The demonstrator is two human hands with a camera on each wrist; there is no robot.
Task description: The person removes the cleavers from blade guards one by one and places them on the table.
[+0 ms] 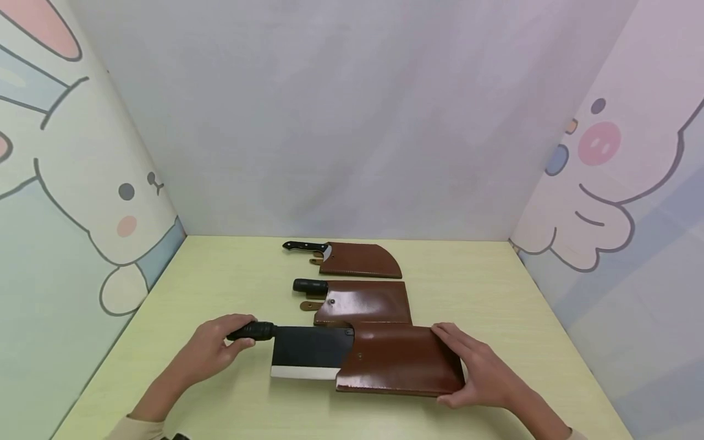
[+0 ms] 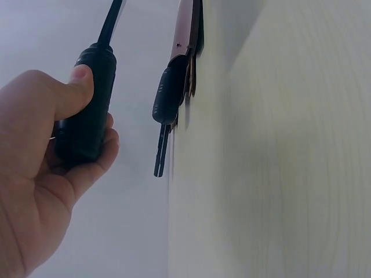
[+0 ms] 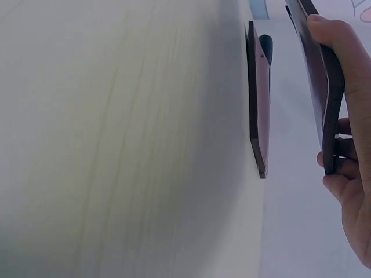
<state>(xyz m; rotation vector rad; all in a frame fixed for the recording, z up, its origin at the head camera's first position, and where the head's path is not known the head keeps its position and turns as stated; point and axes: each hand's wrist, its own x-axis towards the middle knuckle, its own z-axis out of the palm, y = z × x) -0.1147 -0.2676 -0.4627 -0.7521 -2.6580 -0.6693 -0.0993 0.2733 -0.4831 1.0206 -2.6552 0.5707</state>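
My left hand [image 1: 214,345] grips the black ribbed handle [image 2: 87,110] of a cleaver [image 1: 310,348], thumb along one side and fingers around the other. The cleaver's dark blade with its bright lower edge points right, its far part hidden inside a brown leather sheath [image 1: 404,360]. At the sheath's right end, my right hand [image 1: 484,370] holds it, thumb at the lower corner and fingers at the upper one. In the right wrist view the sheath [image 3: 324,87] is seen edge-on, lifted off the table. Both cleaver and sheath are held above the tabletop.
Behind lies a sheathed cleaver [image 1: 363,301] with a black round handle and a loose strap. Farther back is another sheathed knife [image 1: 360,260] with a riveted black handle. The pale wooden table [image 1: 220,275] meets a white back wall [image 1: 352,122] and cartoon-printed side walls.
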